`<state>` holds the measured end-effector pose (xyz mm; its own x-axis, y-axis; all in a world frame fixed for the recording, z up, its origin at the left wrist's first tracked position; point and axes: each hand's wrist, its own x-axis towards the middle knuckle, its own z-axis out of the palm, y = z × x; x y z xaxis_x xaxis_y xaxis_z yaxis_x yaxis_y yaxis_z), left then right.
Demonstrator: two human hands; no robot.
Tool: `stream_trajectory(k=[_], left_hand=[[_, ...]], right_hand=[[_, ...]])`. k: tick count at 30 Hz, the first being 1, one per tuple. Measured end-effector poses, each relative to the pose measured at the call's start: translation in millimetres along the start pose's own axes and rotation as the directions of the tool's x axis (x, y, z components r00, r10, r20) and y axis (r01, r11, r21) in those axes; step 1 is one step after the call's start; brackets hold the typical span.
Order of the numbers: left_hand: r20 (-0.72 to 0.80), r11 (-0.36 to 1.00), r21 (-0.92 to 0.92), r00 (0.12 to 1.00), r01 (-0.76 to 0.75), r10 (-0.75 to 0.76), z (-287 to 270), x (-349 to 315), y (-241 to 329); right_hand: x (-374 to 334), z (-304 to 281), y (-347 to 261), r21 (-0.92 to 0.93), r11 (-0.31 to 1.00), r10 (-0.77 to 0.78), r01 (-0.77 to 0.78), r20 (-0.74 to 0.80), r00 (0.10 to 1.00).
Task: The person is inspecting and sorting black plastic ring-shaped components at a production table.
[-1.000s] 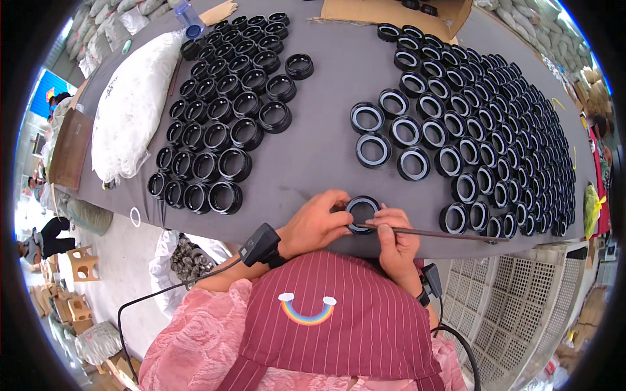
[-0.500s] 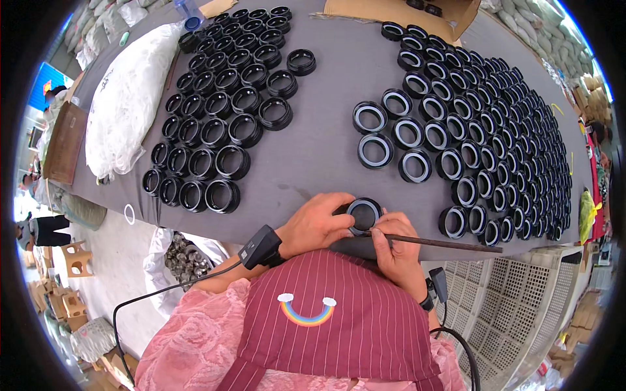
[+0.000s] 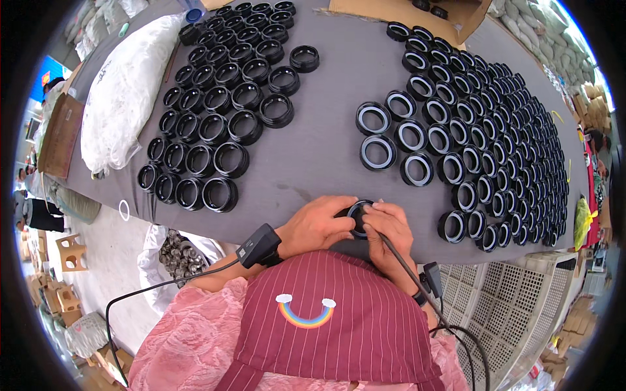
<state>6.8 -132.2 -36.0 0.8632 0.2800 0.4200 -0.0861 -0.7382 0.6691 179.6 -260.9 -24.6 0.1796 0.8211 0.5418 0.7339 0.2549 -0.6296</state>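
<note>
My left hand [image 3: 321, 223] grips a black ring [image 3: 355, 212] from its left side, close to the table's front edge. Fingers of my right hand [image 3: 390, 229] are bent over the ring's right side and opening, covering much of it. A thin dark rod [image 3: 400, 260] is held in my right hand and slants back along the forearm; its tip at the ring is hidden. Black rings without a pale liner [image 3: 222, 194] stand in rows on the left. Many black rings with a pale inner band [image 3: 378, 152] fill the right side.
A clear plastic bag of white pieces [image 3: 124, 98] lies on the grey-covered table [image 3: 313, 130] at left. One white ring [image 3: 124, 209] hangs by its edge. Beyond are an open cardboard box [image 3: 398, 16], below right pale plastic crates [image 3: 515, 293], below left a sack of metal parts [image 3: 182, 255].
My right hand has turned and moved onto the ring. The rod has swung from pointing right to slanting down along my forearm. My left hand still holds the ring in nearly the same place.
</note>
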Motion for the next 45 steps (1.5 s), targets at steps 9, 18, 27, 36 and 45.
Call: stream_trajectory(k=[9, 18, 27, 36, 45], left_hand=[[-0.01, 0.996, 0.052, 0.997, 0.074, -0.073, -2, -4, 6], [-0.272, 0.679, 0.092, 0.674, 0.729, -0.687, -32, 24, -6], [-0.17, 0.852, 0.432, 0.954, 0.296, -0.245, -22, 34, -12], [-0.451, 0.803, 0.549, 0.891, 0.232, 0.05, -31, 120, -57], [-0.101, 0.93, 0.336, 0.988, 0.148, -0.12, 0, 55, -14]], right_hand=[[-16, 8, 5, 0.331, 0.937, 0.168, -0.114, -0.138, 0.976], [-41, 5, 18, 0.509, 0.837, 0.372, -0.201, -0.262, 0.89], [-40, 3, 24, 0.527, 0.799, 0.44, -0.292, -0.181, 0.879], [-50, 4, 31, 0.521, 0.803, 0.428, -0.289, -0.167, 0.888], [-35, -2, 15, 0.623, 0.737, 0.49, -0.261, -0.227, 0.842]])
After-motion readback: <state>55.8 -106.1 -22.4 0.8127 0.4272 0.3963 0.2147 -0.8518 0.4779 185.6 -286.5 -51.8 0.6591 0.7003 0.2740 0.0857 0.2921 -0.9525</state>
